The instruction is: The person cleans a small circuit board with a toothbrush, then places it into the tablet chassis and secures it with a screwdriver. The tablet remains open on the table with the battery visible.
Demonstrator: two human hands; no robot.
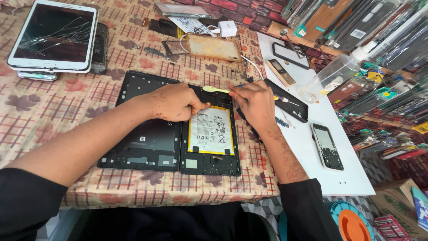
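Nearest the camera are two black sleeves. Beyond them, the left hand [176, 102] presses flat on the opened tablet [209, 134], fingers curled at its top edge, probably to steady it. The right hand [254, 103] pinches a thin tool [238, 85] just above the white battery [211, 130]. A pale yellow pry tool [216, 89] lies between both hands. Right of the grip rests a small phone [327, 146]; far left, a cracked tablet [53, 35].
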